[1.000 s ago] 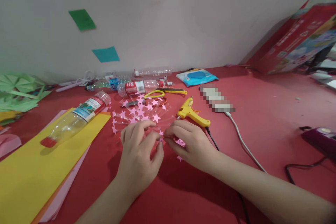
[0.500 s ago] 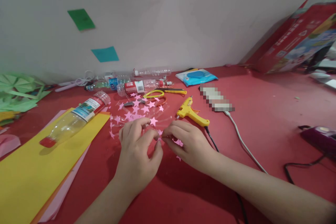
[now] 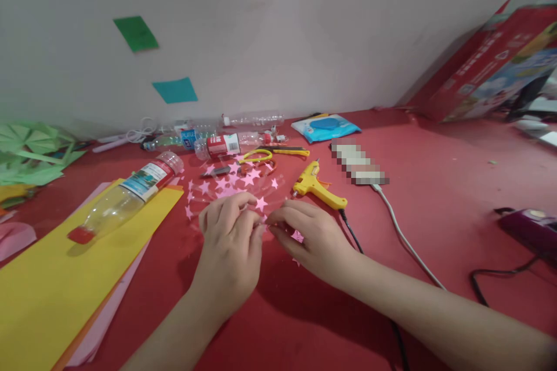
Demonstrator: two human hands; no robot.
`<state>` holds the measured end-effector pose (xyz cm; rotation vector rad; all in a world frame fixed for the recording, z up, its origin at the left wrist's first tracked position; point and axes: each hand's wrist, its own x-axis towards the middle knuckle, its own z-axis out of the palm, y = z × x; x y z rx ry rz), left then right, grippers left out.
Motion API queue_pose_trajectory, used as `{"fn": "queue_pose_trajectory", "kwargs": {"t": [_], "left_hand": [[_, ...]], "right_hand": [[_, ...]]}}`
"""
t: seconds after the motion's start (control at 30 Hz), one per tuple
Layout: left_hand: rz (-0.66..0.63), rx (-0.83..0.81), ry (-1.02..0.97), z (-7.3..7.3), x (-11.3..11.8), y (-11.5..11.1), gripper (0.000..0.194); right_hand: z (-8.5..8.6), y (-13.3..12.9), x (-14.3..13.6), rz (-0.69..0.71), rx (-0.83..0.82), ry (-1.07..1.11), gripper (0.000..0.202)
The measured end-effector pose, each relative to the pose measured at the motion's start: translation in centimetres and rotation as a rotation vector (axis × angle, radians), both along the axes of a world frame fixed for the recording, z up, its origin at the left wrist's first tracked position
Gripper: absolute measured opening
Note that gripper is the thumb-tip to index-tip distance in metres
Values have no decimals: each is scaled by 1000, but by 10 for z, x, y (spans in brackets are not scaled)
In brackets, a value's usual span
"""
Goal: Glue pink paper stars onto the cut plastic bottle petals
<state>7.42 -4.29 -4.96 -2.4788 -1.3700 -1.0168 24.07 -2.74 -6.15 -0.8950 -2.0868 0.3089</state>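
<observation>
Small pink star (image 3: 263, 219) between my left hand (image 3: 230, 243) and right hand (image 3: 311, 237).
Both pinch it, mostly hidden; clear plastic (image 3: 228, 191) dotted with pink stars spreads just beyond the left, on the far side.

Slender, bare forearms (image 3: 426, 295) taper smoothly toward an equally bare left grip (image 3: 229, 243) and right grip (image 3: 319, 237).
</observation>
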Motion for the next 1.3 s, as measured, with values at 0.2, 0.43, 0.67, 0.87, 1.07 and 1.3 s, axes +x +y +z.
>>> {"fn": "queue_pose_trajectory", "kwargs": {"t": [0.2,0.43,0.67,0.87,1.07,1.3], "left_hand": [[23,-44,2,2,-2,1,10],[48,60,53,-4,0,4,11],[62,112,61,-6,0,5,11],[56,49,27,-2,-1,3,10],[81,70,53,-1,-4,3,10],[102,169,91,3,-7,3,12]], "right_hand": [[2,-2,-1,-7,-17,4,13],[2,-2,-1,-12,-19,-7,14],[2,-2,-1,-18,-19,-10,15],[2,-1,0,-23,8,-9,15],[1,-1,0,-20,16,-5,16],[1,-1,1,-26,34,-12,18]]}}
